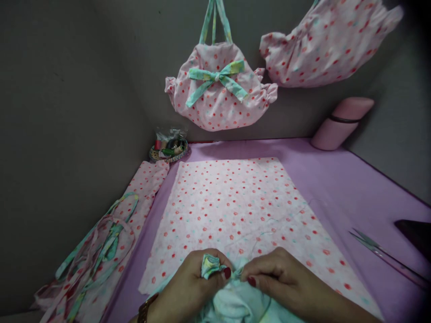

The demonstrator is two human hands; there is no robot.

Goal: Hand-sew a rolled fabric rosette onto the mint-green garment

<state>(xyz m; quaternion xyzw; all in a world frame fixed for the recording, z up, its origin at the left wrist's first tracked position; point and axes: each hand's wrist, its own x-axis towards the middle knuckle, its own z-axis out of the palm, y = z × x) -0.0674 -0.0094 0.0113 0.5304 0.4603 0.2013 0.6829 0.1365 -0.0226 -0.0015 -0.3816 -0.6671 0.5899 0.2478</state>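
Light green fabric (242,305) with yellow patches lies bunched at the near edge, between my two hands. My left hand (198,282) is closed on it, thumb pressed against the fingers, and a gathered end sticks up out of the grip. Close beside it, my right hand (279,278) pinches the same fabric between thumb and fingers. A thin pale thread runs from near the right hand across the pink dotted cloth (229,197), which is spread flat beneath. Whether a needle is in the fingers cannot be seen.
Scissors (380,251) lie at the right beside a dark object (414,233). A pink bottle (340,125) leans at the back right. Ribbons (107,242) heap on folded cloth at left, near a thread basket (168,150). Two dotted bags (218,107) hang behind.
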